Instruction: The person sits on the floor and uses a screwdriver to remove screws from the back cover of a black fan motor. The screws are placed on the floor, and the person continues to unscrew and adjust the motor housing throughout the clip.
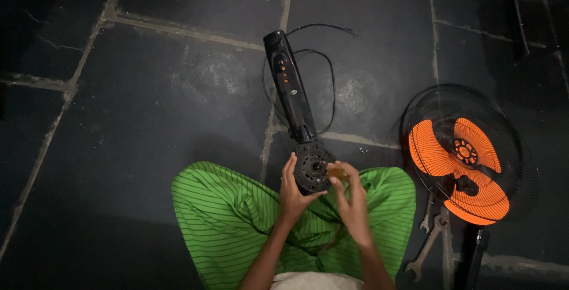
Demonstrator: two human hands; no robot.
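left hand gripping fan motor, right hand pinching amber handle

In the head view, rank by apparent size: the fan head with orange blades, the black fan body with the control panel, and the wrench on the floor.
1. Fan head with orange blades
2. Black fan body, held at its round end by both hands
3. Wrench

All lie at similar distance, so the order seems reliable.

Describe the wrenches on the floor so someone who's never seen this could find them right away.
Start at the caged fan with orange blades lying on the dark stone floor. Just below its left edge, beside the green striped cloth, lie two metal wrenches. They are the only bare grey metal tools there, slim and open-ended.
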